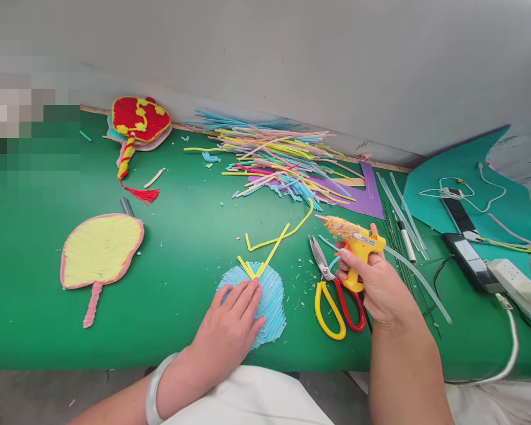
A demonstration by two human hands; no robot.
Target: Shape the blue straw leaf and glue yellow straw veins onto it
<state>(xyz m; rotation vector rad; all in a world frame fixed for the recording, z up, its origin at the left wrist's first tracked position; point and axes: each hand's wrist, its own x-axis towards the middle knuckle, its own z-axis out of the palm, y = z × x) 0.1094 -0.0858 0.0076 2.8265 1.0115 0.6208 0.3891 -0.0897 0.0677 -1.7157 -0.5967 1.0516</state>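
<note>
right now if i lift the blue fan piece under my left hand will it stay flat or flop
The blue fan piece probably bends a little: it looks thin, built from fuzzy strips. Likely light. The loose yellow strips at its top would probably dangle.

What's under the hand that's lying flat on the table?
Under the left hand lies a blue fan shape made of strips, with yellow strips sticking out by its fingers. The part of the fan beneath the palm is hidden.

My blue fan-shaped piece (268,301) lies flat, yellow strips (265,257) stuck across it; my yellow glue gun (356,245) points left.
</note>
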